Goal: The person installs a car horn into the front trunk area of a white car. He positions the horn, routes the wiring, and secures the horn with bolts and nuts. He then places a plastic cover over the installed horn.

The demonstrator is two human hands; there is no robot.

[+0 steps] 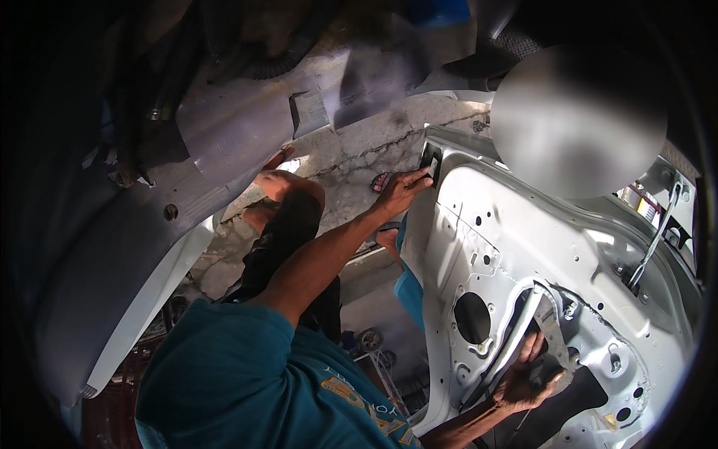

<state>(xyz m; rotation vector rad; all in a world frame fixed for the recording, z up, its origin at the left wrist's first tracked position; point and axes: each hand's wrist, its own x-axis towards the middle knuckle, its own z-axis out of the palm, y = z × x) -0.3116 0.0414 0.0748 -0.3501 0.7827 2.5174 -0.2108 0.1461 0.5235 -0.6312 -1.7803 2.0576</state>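
Observation:
A bare white car door shell (464,217) with many holes stands upright at my right. My left hand (404,191) reaches to its far edge, fingers stretched out and touching beside a dark slot (430,161). My right hand (520,382) is at the large cut-out low in the door's inner panel. Its fingers curl round a grey metal bracket (552,337) with a dark rounded part (544,370). Part of that piece is hidden by the fingers and the panel. A pale curved bar (520,325) runs beside the right hand.
A car body sill (239,135) with a grey panel (120,247) curves along the left. Cracked concrete (359,157) lies below, with a small dark-and-pink object (380,182) on it. Teal cloth (409,295) hangs near the door edge. A rounded blur covers the upper right.

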